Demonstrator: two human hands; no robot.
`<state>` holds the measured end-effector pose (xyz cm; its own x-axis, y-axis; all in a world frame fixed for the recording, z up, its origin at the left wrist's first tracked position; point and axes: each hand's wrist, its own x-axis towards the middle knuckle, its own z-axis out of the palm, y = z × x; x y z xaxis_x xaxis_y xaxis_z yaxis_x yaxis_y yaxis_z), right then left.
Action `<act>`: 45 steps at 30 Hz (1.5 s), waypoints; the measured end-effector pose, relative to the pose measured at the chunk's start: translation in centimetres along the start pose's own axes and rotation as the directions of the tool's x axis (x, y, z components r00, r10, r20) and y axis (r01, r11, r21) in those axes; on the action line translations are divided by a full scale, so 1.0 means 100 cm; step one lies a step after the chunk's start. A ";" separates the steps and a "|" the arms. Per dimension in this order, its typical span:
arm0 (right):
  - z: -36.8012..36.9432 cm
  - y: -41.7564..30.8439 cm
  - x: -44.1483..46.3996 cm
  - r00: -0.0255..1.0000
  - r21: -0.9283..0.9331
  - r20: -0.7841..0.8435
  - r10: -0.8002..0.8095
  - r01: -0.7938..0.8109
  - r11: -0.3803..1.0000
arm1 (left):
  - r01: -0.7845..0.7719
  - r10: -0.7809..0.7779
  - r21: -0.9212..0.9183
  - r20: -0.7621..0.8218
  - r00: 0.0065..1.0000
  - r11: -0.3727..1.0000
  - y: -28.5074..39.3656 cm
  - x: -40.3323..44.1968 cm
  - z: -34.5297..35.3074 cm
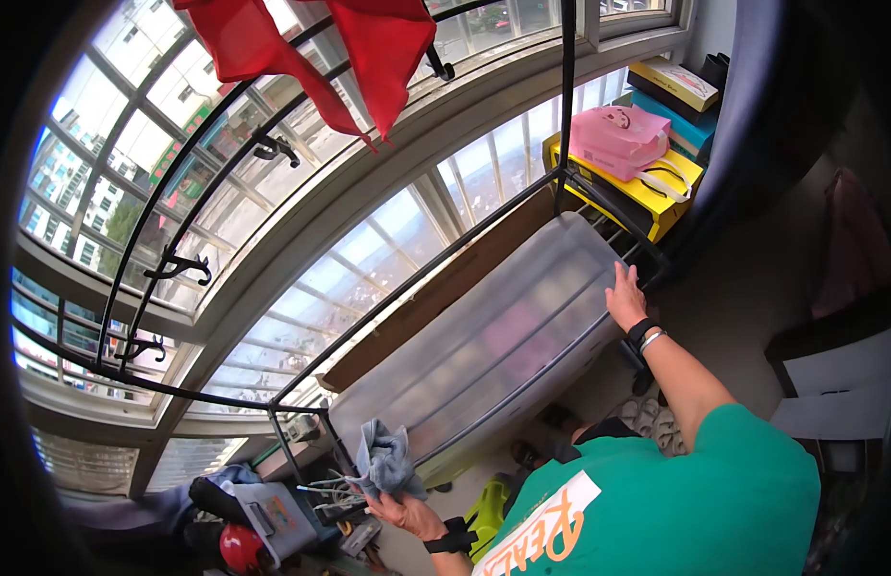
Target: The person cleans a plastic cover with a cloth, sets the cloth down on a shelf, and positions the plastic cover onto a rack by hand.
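Note:
My left hand (407, 516) grips a crumpled grey-blue cloth (386, 463) near the left end of a long translucent plastic box (445, 360). The cloth bunches up above my fingers, beside the box's near left corner. Pinkish contents show faintly through the box. At the far right end, my right hand (626, 300) rests against the box's edge with its fingers extended and nothing held in them. Both wrists wear black bands, and the right one also has a light bracelet.
A black metal rack frame (567, 96) surrounds the box, with red cloth (369, 58) hanging above. Yellow box (657, 206) and pink bag (618, 139) sit at the right end. Below left are a red helmet (240, 549) and grey bin (282, 518). Shoes (657, 422) lie on the floor.

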<state>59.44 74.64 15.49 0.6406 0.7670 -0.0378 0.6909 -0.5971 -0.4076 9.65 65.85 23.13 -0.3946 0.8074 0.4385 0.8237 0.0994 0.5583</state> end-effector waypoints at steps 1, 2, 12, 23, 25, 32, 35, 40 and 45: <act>-0.001 -0.004 0.005 1.000 -0.014 0.023 0.019 -0.019 1.000 | 0.060 -0.060 -0.021 0.001 0.998 0.998 -0.006 -0.006 0.000; -0.003 -0.008 0.009 0.994 -0.019 0.069 0.083 -0.082 0.996 | 0.121 -0.121 -0.041 0.001 0.993 0.992 -0.012 -0.011 -0.001; 0.020 0.013 0.037 0.991 0.058 -0.112 0.078 -0.072 0.996 | 0.380 -0.439 -0.665 0.088 0.894 0.642 0.008 -0.021 -0.008; 0.042 0.043 0.094 0.996 0.096 -0.090 0.026 -0.017 0.995 | 0.490 -0.507 -0.849 0.339 0.793 0.199 0.006 -0.031 -0.006; 0.036 0.027 0.083 0.982 0.154 0.008 0.187 -0.185 0.971 | 0.513 -0.518 -0.852 0.395 0.759 0.102 0.019 -0.027 -0.007; 0.022 -0.027 0.002 0.930 0.296 -0.099 -0.354 0.367 0.882 | 0.568 -0.475 -0.813 0.552 0.685 -0.126 0.035 -0.026 0.001; -0.013 -0.099 -0.065 0.783 0.536 0.170 -0.598 0.436 0.723 | 0.619 -0.349 -0.779 0.609 0.712 -0.097 0.044 -0.017 0.010; -0.019 -0.159 -0.114 0.455 0.807 0.384 -0.803 0.256 0.531 | 0.680 -0.134 -0.723 0.691 0.710 -0.121 0.068 -0.002 0.020; -0.021 -0.183 -0.135 0.334 0.900 0.397 -0.855 0.038 0.433 | 0.746 0.037 -0.665 0.745 0.666 -0.043 0.075 -0.004 0.019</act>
<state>38.83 74.71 25.42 -0.5093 0.8602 -0.0267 0.0222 -0.0179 -0.9996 16.78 67.36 25.84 0.0710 0.9747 -0.2119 -0.6002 0.2114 0.7714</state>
